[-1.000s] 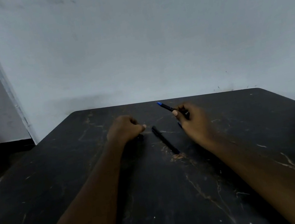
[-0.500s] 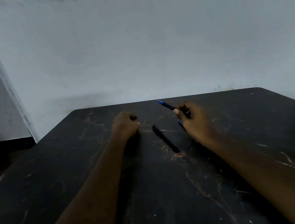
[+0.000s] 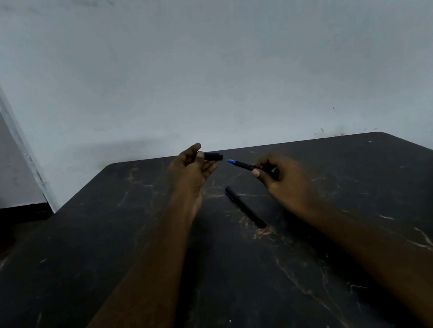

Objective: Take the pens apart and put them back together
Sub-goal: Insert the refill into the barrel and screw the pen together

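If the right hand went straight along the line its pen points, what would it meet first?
Most likely the black cap pinched in the left hand: the blue-tipped pen in the right hand aims at it, though one view leaves depth unclear.

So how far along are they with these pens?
The blue-tipped pen is apart: the right hand holds it, tip bare, and the left hand pinches the black cap just short of that tip, so recapping looks in hand. A second pen lies on the table, seemingly whole; whether it has had its turn I cannot tell.
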Tool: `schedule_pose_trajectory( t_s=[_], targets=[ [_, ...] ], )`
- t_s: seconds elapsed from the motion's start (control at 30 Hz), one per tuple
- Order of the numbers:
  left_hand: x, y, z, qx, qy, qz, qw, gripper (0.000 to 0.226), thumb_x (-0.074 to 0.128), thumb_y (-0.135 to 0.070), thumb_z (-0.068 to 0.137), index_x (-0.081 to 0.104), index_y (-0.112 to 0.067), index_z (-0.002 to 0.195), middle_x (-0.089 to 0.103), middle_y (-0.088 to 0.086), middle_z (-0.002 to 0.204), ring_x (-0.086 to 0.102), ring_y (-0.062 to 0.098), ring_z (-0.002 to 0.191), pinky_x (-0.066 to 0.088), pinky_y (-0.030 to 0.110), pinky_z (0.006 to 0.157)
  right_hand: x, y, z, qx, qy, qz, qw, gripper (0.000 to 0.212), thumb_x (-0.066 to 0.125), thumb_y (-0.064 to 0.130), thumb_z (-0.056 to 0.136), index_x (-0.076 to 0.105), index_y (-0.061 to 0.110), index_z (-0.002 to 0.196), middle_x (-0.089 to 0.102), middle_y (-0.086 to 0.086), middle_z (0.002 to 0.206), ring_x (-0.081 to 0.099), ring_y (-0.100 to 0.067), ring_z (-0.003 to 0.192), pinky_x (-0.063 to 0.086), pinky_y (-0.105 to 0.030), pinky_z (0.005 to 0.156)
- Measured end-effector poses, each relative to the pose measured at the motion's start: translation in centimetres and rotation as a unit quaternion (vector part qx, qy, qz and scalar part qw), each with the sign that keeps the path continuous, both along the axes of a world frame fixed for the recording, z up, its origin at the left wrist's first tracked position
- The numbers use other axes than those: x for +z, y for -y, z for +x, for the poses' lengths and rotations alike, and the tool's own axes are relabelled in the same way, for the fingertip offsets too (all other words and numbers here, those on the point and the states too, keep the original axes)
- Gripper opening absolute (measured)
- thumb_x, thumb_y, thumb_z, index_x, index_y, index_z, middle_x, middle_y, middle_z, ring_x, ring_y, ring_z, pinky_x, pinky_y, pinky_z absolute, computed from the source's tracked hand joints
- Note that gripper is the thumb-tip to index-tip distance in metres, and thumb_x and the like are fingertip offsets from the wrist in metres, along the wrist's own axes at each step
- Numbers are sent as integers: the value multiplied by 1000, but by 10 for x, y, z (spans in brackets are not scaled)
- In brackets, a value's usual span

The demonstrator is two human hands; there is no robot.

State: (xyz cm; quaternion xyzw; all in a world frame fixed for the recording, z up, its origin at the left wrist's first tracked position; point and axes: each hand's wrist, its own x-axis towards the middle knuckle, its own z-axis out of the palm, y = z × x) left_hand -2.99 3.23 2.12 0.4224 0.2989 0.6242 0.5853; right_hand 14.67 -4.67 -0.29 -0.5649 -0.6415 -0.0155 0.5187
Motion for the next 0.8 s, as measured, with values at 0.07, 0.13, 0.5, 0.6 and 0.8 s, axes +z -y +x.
schedule_pose_trajectory(
  t_s=[0.07, 0.13, 0.5, 0.6, 0.8],
  targets=[
    [0, 0, 1, -3, 3, 9, 1000, 21, 52, 0, 97, 60, -1, 117, 65, 13, 96, 69, 21, 84, 60, 23, 67, 0, 1, 0, 0, 1, 5, 1000, 9, 66, 19, 89, 69, 12, 93, 65, -1, 84, 58, -18, 79, 48, -36, 68],
    [-1, 1, 2, -7, 4, 17, 1000, 21, 52, 1, 97, 61, -2, 116, 64, 11, 95, 69, 20, 82, 60, 23, 67, 0, 1, 0, -6, -3, 7, 1000, 9, 66, 19, 89, 70, 12, 93, 66, -1, 84, 58, -17, 78, 48, -36, 67],
    [-4, 11, 12, -65, -29, 73, 995, 17, 59, 1, 93, 65, -2, 109, 65, 10, 90, 70, 14, 77, 59, 25, 72, -4, -6, 3, -23, -5, 5, 1000, 10, 67, 23, 88, 71, 15, 92, 67, 1, 85, 60, -15, 80, 51, -36, 69],
    [-8, 14, 14, -78, -30, 72, 994, 14, 63, -1, 91, 68, -4, 104, 68, 11, 93, 69, 19, 84, 59, 25, 73, -4, -8, 3, -22, -7, 6, 1000, 10, 68, 23, 87, 72, 16, 92, 66, 4, 84, 60, -14, 80, 51, -35, 69],
    [-15, 17, 19, -92, -23, 77, 993, 12, 66, -3, 87, 71, -8, 98, 74, 8, 93, 73, 19, 85, 57, 22, 71, -5, -7, 2, -13, -16, 5, 1000, 10, 69, 23, 86, 71, 16, 93, 69, 1, 89, 59, -14, 83, 44, -30, 66]
  ],
)
